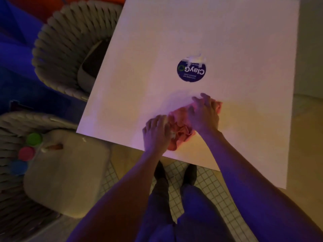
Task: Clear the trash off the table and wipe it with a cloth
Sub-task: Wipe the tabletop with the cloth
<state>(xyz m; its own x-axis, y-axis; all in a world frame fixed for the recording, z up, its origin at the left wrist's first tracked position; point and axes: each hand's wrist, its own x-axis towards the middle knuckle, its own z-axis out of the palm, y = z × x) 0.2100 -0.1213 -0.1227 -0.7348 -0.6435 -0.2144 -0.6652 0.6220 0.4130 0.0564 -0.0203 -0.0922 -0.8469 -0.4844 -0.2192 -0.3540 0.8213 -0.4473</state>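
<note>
Orange cloth (180,126) bunched on white table (227,49), left hand (157,131) gripping its near end; right hand (202,116) fingers spread, pressing its far end

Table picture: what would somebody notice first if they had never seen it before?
First, the two hands bunching an orange cloth near the front edge of the white table: the left hand grips one end, the right hand presses on the other. Next, the round dark blue sticker in the middle of the table, its far edge torn. Then the green, pink and blue lids on the woven chair at left.
</note>
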